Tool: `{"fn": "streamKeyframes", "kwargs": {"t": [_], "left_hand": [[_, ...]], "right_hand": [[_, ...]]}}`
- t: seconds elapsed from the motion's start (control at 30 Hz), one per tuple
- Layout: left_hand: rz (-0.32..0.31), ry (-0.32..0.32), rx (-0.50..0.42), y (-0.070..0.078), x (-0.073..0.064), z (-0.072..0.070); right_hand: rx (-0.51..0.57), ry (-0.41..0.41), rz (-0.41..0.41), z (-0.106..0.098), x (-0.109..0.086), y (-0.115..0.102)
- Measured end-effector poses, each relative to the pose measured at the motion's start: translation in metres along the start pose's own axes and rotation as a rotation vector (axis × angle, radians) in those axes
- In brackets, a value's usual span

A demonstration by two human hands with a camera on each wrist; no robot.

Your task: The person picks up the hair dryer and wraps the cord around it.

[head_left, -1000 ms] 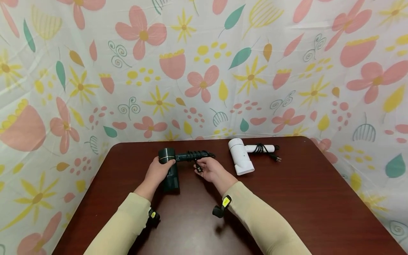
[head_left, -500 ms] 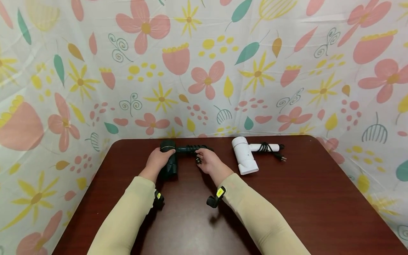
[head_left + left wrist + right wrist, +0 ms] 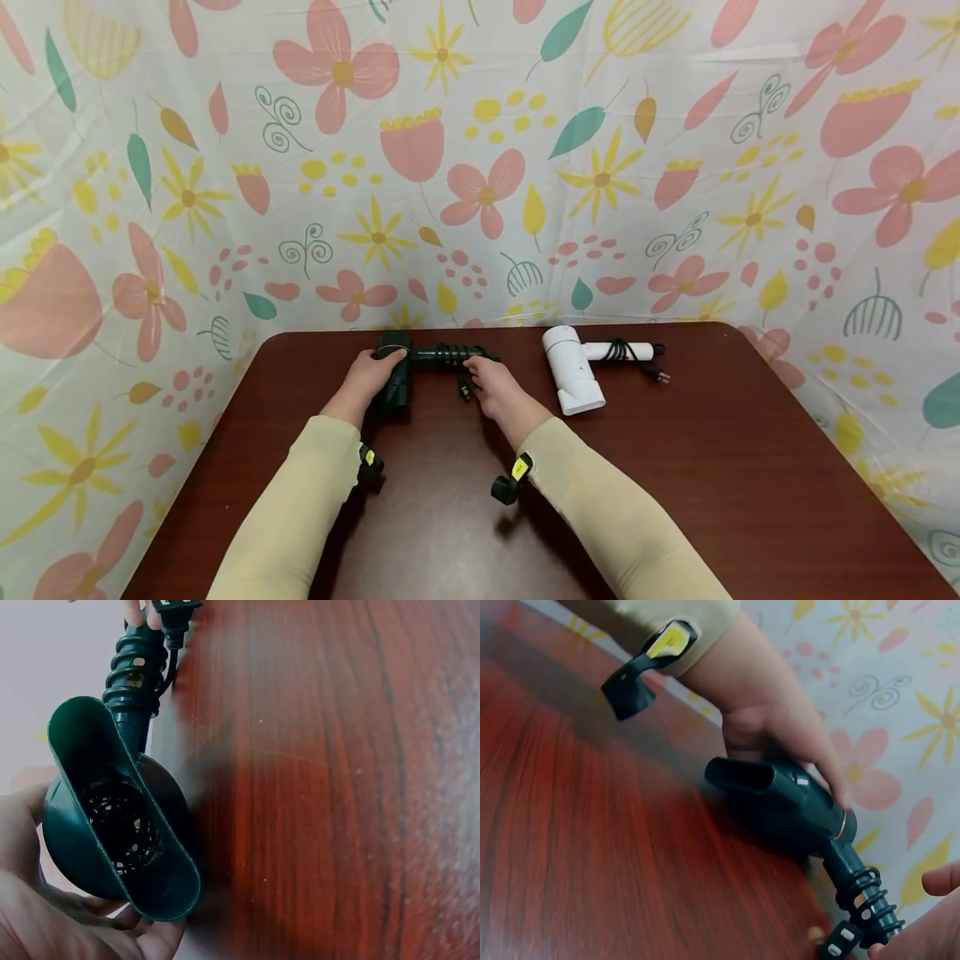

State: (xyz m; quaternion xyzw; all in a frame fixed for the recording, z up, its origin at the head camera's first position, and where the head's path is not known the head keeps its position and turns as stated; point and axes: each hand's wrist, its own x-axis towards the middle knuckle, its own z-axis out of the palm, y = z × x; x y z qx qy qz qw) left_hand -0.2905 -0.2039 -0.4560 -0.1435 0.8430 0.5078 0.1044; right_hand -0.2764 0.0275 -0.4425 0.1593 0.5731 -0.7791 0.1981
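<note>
A dark green hair dryer (image 3: pixel 397 387) lies near the table's far edge, nozzle toward me. Its black cord (image 3: pixel 450 354) is wound round the handle, which points right. My left hand (image 3: pixel 367 379) grips the barrel, thumb on top near the rear. At the handle's end, my right hand (image 3: pixel 491 383) touches it with relaxed fingers; in the right wrist view the thumb (image 3: pixel 941 879) stands away from the handle. The plug (image 3: pixel 465 388) hangs beside the right fingertips. The left wrist view looks into the flat nozzle (image 3: pixel 124 817), with the left fingers behind and under it.
To the right lies a white hair dryer (image 3: pixel 573 371), its black cord (image 3: pixel 621 350) wrapped round the handle. The brown wooden table (image 3: pixel 450 517) ends at a flower-patterned cloth backdrop (image 3: pixel 480 167). A dark wrist camera (image 3: pixel 506 490) sticks out below the right wrist.
Both hands have moved the dark green hair dryer away from me, toward the far edge. The right fingers have let go of the plug. The white hair dryer has stayed in place.
</note>
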Motion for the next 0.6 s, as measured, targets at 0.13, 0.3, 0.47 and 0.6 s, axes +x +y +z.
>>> {"fn": "streamKeyframes", "kwargs": {"t": [0.13, 0.3, 0.47, 0.6], "left_hand": [[-0.010, -0.009, -0.045, 0.000, 0.000, -0.002], [-0.013, 0.033, -0.002, 0.003, -0.005, -0.009], [0.121, 0.105, 0.074, 0.011, -0.023, -0.014], [0.267, 0.081, 0.135, 0.018, -0.048, -0.015]], "right_hand": [[-0.039, 0.007, -0.052, -0.005, -0.003, 0.001], [-0.115, -0.026, -0.119, -0.011, -0.014, 0.000], [-0.174, -0.100, -0.212, -0.022, -0.037, -0.005], [-0.343, -0.150, -0.316, -0.042, -0.061, -0.011]]}}
